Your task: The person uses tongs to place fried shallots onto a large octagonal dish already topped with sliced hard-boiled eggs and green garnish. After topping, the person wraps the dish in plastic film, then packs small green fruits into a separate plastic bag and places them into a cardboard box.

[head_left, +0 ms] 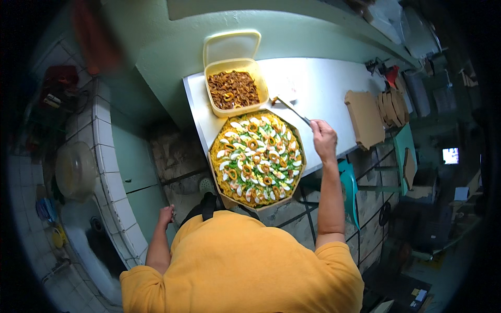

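Observation:
My right hand (pixel 324 138) is closed around one end of slim metal tongs (pixel 295 110). Their far tip hovers by a small dark brown piece, close to the plastic tub's right side. That yellow tub (pixel 211 101) has its lid (pixel 232 46) tipped back and holds brown saucy food with a few rings. Just nearer to me, an octagonal cardboard box (pixel 272 207) holds yellow noodles (pixel 222 180) topped with egg slices, chopped greens and brown rings. My left hand (pixel 166 215) hangs low at my left side, fingers curled, with nothing visible in it.
The white table (pixel 323 83) runs along a green wall. Flat cardboard boxes (pixel 365 120) lie at its right end. A teal chair (pixel 348 193) stands on the right. To my left is a tiled counter (pixel 112 167) with a sink (pixel 86 235) and a clear plastic container (pixel 76 171).

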Demonstrator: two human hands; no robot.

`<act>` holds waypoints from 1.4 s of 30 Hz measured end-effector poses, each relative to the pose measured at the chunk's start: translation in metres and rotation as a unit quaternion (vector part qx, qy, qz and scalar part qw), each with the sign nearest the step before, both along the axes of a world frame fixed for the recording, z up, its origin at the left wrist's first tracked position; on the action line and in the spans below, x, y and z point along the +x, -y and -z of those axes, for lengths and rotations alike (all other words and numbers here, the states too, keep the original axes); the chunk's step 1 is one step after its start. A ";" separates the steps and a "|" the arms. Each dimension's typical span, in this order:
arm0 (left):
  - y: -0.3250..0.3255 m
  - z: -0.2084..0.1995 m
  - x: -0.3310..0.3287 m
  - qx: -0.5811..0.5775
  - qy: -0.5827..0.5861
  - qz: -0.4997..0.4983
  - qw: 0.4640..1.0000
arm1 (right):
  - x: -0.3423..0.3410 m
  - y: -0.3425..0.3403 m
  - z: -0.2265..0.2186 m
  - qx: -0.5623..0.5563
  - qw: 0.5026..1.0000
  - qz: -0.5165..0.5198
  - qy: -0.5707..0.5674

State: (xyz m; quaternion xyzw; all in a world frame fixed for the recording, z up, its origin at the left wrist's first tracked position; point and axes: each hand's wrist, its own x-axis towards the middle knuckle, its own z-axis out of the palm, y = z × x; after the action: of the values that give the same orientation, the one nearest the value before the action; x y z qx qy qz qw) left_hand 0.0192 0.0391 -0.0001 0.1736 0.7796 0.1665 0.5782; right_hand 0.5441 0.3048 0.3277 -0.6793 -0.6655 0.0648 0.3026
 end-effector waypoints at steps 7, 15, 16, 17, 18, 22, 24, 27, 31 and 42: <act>0.003 -0.009 0.026 0.014 0.002 0.014 1.000 | 0.069 0.097 -0.015 -0.029 0.993 0.054 0.096; 0.027 -0.008 0.053 0.013 -0.023 0.027 0.999 | 0.005 0.118 0.029 -0.051 0.997 -0.051 -0.037; 0.029 -0.007 0.057 0.026 -0.008 0.021 0.999 | -0.008 0.110 0.038 -0.058 0.995 -0.058 -0.049; 0.031 -0.007 0.061 0.030 -0.002 0.011 0.999 | -0.019 0.102 0.047 -0.035 0.994 -0.085 -0.064; 0.033 -0.007 0.063 0.020 0.011 0.006 1.000 | -0.028 0.096 0.054 -0.023 0.994 -0.100 -0.045; 0.043 -0.005 0.057 0.025 -0.008 0.004 1.000 | -0.057 0.071 0.076 -0.011 0.994 -0.110 0.026; 0.049 -0.002 0.049 0.004 -0.024 -0.012 1.000 | -0.067 0.059 0.082 0.011 0.991 -0.117 0.064; 0.062 0.004 0.040 -0.007 -0.017 -0.008 1.000 | -0.073 0.046 0.084 0.004 0.989 -0.123 0.080; 0.077 0.010 0.036 -0.004 -0.007 -0.032 0.999 | -0.065 0.053 0.077 0.041 0.986 -0.140 0.077; 0.065 0.004 0.035 0.022 0.007 -0.027 0.999 | -0.083 0.100 0.072 -0.035 0.976 -0.167 0.135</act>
State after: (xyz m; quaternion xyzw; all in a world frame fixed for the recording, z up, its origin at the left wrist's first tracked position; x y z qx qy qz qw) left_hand 0.0540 -0.0256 -0.0045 0.1642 0.7762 0.2005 0.5748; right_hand 0.4614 0.2050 0.2554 -0.5713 -0.8015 0.0455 0.1709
